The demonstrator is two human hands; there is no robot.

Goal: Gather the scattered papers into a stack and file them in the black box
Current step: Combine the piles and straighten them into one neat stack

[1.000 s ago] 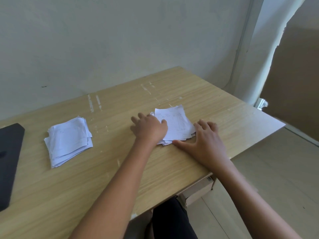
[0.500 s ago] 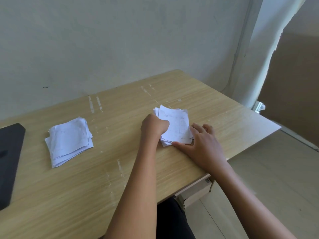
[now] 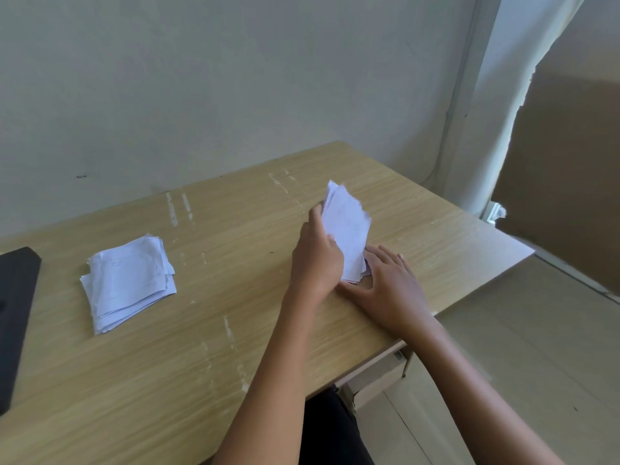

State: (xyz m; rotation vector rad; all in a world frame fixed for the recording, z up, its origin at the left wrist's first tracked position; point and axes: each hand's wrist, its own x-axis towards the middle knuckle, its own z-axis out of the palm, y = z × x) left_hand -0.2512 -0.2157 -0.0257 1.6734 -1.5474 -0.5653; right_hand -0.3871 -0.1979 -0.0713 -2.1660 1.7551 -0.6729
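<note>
The left hand [image 3: 317, 260] gripped the tilted paper bundle [image 3: 347, 229] mid-frame; the open right hand [image 3: 389, 283] steadied its bottom; the other pile [image 3: 129, 280] lay far left, nearer the left hand

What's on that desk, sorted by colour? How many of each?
White: 2, a flat paper pile and a paper bundle tilted up in the left hand
Black: 1, the box at the left edge
Total: 3

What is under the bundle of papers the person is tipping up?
The bundle of papers stands tilted on the wooden table, gripped by the left hand. The right hand covers its lower edge.
</note>
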